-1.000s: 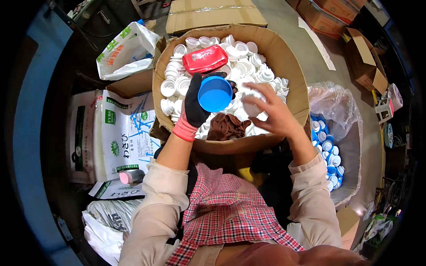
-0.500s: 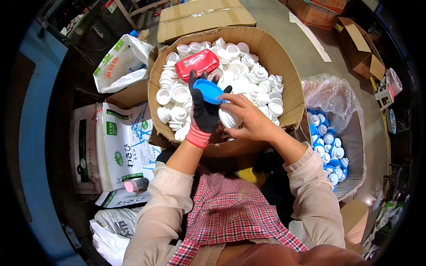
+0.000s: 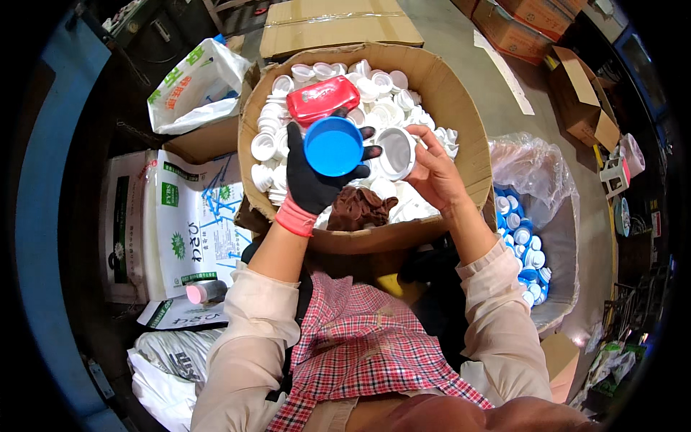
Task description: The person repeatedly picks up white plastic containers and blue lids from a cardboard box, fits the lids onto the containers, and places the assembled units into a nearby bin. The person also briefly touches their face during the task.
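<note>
A round blue plastic cap [image 3: 333, 147] lies hollow side up in my left hand [image 3: 309, 169], which wears a black glove with a pink cuff; the gloved fingers reach round its far and right sides. Bare, my right hand [image 3: 436, 169] grips a white plastic cap [image 3: 396, 153] by its right rim, with the hollow turned towards me. Both hands are above a large cardboard box [image 3: 461, 122] full of similar white caps [image 3: 385, 108]. On those caps rest a red packet [image 3: 323, 100], beyond the blue cap, and a crumpled brown cloth [image 3: 362, 209], below my hands.
Right of the box, a plastic-lined container [image 3: 561, 237] holds blue and white caps [image 3: 525, 241]. At left lie printed white sacks [image 3: 194, 216] with thin blue pieces, a pink-lidded bottle [image 3: 206, 291] and a white bag [image 3: 198, 90]. A closed carton [image 3: 338, 29] stands behind.
My right hand has drawn back from the blue cap and turned the white cap so its hollow shows. The blue cap now sits flat in my left hand. The brown cloth has come into sight.
</note>
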Demonstrator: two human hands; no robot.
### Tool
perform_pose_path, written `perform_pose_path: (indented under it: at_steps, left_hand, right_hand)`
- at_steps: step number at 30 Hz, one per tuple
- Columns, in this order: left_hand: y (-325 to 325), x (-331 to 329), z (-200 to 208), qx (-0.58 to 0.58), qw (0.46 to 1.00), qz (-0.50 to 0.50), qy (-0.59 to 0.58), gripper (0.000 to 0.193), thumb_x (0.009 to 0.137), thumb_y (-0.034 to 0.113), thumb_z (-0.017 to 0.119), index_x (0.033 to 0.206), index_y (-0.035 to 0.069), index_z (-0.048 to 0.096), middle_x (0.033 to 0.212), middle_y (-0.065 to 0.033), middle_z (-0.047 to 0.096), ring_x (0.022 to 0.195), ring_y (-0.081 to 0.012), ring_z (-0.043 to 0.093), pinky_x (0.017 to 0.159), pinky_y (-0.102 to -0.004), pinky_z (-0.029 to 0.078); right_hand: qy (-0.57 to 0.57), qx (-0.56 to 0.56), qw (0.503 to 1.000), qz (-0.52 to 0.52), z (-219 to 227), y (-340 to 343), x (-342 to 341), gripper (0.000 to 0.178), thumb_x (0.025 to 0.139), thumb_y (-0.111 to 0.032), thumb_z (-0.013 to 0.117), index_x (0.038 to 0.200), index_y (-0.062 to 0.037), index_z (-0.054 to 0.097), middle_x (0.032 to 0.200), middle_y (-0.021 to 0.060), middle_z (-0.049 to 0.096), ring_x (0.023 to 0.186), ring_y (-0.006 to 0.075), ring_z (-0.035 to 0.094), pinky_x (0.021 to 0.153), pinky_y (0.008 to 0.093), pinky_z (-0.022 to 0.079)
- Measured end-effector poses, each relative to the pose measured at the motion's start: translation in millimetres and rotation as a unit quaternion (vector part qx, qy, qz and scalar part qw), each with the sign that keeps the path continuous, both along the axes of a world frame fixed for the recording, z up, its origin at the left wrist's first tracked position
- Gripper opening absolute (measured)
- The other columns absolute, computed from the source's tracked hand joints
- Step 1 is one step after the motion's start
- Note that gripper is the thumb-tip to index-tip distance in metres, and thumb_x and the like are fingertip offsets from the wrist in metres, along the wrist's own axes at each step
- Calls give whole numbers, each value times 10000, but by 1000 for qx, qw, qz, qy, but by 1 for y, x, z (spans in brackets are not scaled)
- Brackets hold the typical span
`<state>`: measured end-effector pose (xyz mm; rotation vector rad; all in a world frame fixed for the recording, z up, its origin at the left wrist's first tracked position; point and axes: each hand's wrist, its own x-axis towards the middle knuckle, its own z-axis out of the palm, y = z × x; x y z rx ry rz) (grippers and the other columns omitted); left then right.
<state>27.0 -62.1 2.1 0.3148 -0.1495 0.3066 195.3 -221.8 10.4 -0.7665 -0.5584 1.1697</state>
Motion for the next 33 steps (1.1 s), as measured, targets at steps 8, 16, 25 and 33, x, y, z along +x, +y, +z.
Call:
perform_pose_path:
  at_steps: [8,16,25,33]
  left_hand:
    - [-6,-4,-5,324,924,165,119,707,932,559,448,1434,79,318,1361,-208,480,1220,-358,508,990,-478,445]
    - [-17,-8,9,336,912,220,91,648,911,393,608,1364,-9,376,1237,-204,574,1108,-266,597,944,-382,486]
    - [-33,9,-5,133,979,108,111,598,1017,482,292,1430,56,370,1362,-134,498,1254,-267,496,1077,-411,379]
    - [-31,15,-24,431,849,253,173,582,865,42,643,1387,12,386,1330,-134,511,1161,-229,552,984,-339,457]
  right_hand:
    - [-274,-67,958,-50,22,5,-16,630,793,-145,743,1358,-89,471,1310,110,468,1048,185,557,857,337,510]
    - [-528,-44,830,-177,39,-4,-30,690,709,-85,769,1339,-96,488,1192,97,510,1050,203,540,822,331,503]
    - [-692,39,694,-194,35,-1,-46,616,682,-103,785,1244,-60,535,1066,151,528,966,324,557,820,389,480]
    - [-718,33,669,-190,32,-2,-43,647,660,-38,775,1258,-97,534,1119,160,511,1015,333,530,846,399,478]
